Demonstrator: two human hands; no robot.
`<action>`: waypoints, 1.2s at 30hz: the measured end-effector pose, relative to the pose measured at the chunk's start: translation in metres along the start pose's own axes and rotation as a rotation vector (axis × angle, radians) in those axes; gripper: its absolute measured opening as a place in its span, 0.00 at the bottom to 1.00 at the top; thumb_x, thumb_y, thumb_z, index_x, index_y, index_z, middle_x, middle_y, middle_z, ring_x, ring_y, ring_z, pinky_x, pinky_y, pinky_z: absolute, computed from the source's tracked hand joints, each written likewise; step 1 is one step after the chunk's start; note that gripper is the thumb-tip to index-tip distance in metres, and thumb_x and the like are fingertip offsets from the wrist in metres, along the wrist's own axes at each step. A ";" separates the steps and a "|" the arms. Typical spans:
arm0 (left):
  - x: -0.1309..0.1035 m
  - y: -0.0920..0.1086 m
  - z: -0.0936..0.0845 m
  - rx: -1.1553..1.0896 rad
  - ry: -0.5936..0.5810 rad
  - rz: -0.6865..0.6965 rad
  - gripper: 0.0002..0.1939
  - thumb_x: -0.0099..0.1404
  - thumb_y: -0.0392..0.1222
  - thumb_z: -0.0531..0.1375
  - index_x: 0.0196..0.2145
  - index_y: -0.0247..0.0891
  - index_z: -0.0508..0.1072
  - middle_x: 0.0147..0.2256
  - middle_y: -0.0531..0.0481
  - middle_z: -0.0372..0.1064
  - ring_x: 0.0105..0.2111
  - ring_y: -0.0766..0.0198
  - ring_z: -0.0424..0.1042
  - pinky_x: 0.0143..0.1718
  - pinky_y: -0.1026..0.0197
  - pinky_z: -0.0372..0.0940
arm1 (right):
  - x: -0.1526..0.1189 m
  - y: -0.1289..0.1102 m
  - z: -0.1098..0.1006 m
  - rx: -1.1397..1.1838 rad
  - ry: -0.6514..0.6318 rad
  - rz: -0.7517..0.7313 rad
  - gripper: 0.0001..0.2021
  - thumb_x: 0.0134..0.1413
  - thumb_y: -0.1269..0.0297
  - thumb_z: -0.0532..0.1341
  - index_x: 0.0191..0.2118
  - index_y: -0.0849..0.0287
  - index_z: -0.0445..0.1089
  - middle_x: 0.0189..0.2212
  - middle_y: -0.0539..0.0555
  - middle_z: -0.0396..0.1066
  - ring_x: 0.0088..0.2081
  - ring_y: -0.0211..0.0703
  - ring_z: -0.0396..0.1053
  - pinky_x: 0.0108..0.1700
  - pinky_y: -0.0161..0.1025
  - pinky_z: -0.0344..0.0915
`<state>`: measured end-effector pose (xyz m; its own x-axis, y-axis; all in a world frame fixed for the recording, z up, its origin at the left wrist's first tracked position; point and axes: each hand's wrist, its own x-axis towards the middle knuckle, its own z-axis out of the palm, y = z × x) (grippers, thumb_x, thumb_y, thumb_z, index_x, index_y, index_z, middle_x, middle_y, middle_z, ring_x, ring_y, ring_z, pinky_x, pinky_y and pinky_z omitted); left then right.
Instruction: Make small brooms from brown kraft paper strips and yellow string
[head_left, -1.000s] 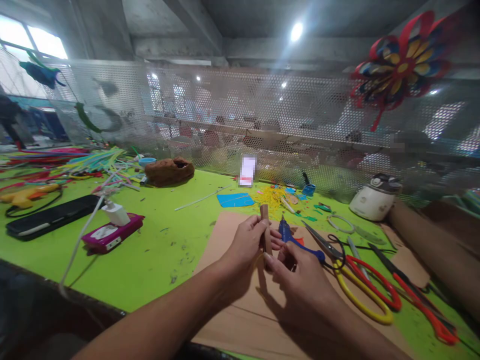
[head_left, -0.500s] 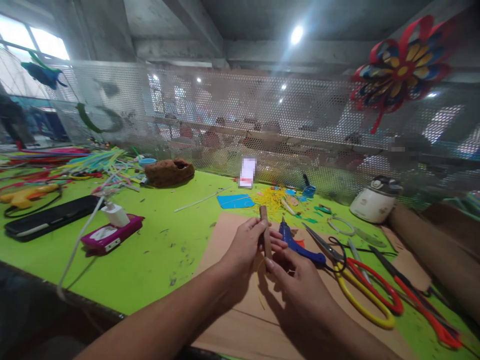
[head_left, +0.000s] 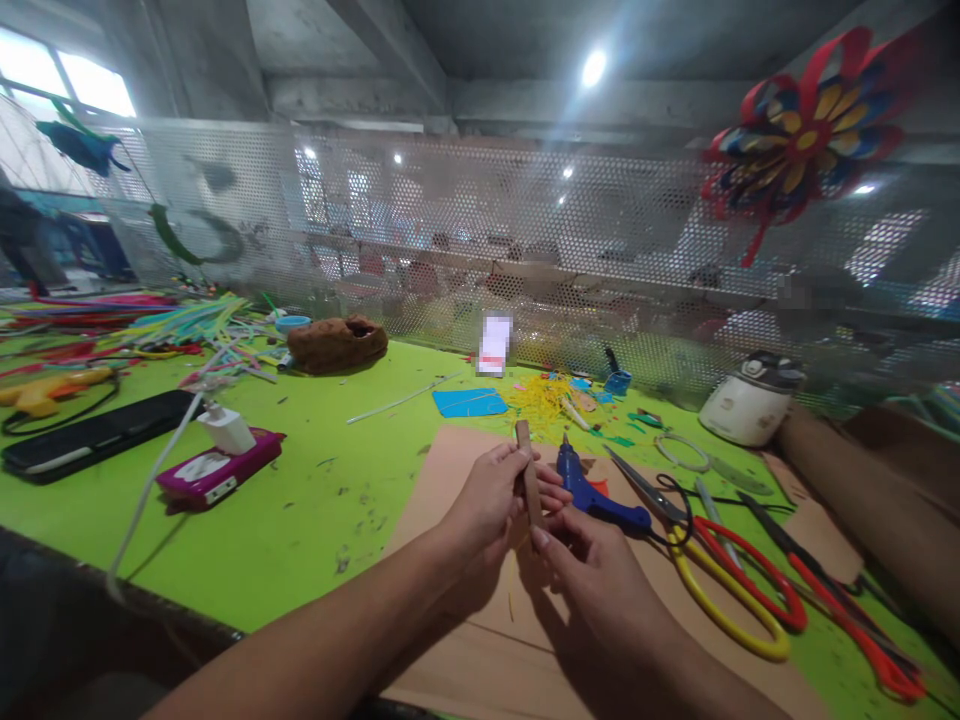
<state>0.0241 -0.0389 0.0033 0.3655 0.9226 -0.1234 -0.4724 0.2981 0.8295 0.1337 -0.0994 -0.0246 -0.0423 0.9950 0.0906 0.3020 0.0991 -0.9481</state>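
Note:
A narrow brown strip (head_left: 531,482), perhaps cardboard or foam sheet, stands tilted between both hands. My left hand (head_left: 491,497) is closed around its upper part, thumb on the near face and fingers behind. Lower down, my right hand (head_left: 592,555) pinches the strip's bottom end between thumb and fingers. Under the hands lies a large tan sheet (head_left: 442,660). Just right of my fingers rests a blue glue gun (head_left: 600,500), with scissors (head_left: 720,570) with red and yellow handles beside it.
Yellow shreds (head_left: 547,400) and a blue sheet (head_left: 470,403) lie beyond the hands. A phone (head_left: 495,345) leans at the mesh partition. Left are a purple power strip (head_left: 221,470), a black case (head_left: 97,435) and a brown pouch-like object (head_left: 337,345). Another person's arm (head_left: 870,500) reaches in at right, by a white jar (head_left: 750,400).
The brown strip has shifted slightly downward and leans a little more to the left at its top. Both hands keep their hold on it.

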 end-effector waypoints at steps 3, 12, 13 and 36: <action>0.001 -0.002 0.000 0.028 0.034 0.004 0.07 0.64 0.37 0.51 0.30 0.33 0.64 0.23 0.44 0.69 0.20 0.65 0.70 0.24 0.64 0.65 | -0.001 -0.002 0.001 -0.006 0.006 0.030 0.10 0.51 0.62 0.57 0.32 0.64 0.71 0.28 0.56 0.73 0.29 0.44 0.67 0.30 0.38 0.63; -0.001 -0.006 0.002 0.085 0.039 0.044 0.06 0.65 0.39 0.51 0.32 0.35 0.63 0.25 0.45 0.70 0.21 0.64 0.70 0.23 0.63 0.65 | -0.001 0.000 0.001 0.064 0.000 0.078 0.09 0.49 0.63 0.61 0.31 0.65 0.72 0.28 0.58 0.73 0.30 0.46 0.67 0.33 0.40 0.63; -0.002 -0.007 0.002 0.091 0.027 0.057 0.06 0.65 0.40 0.52 0.32 0.35 0.63 0.25 0.45 0.70 0.22 0.64 0.71 0.24 0.63 0.66 | 0.000 0.001 0.001 0.109 -0.008 0.093 0.10 0.50 0.61 0.61 0.32 0.64 0.72 0.29 0.58 0.73 0.30 0.45 0.67 0.33 0.40 0.63; 0.001 -0.013 0.001 0.049 0.026 0.004 0.06 0.65 0.37 0.51 0.31 0.33 0.63 0.27 0.42 0.71 0.22 0.65 0.72 0.25 0.64 0.67 | -0.004 0.006 0.008 0.370 0.077 0.119 0.10 0.46 0.58 0.66 0.30 0.61 0.75 0.27 0.55 0.72 0.30 0.42 0.65 0.31 0.37 0.62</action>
<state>0.0313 -0.0423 -0.0066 0.3423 0.9301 -0.1336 -0.4337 0.2825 0.8556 0.1281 -0.1028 -0.0335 0.0481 0.9987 -0.0173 -0.0639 -0.0142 -0.9979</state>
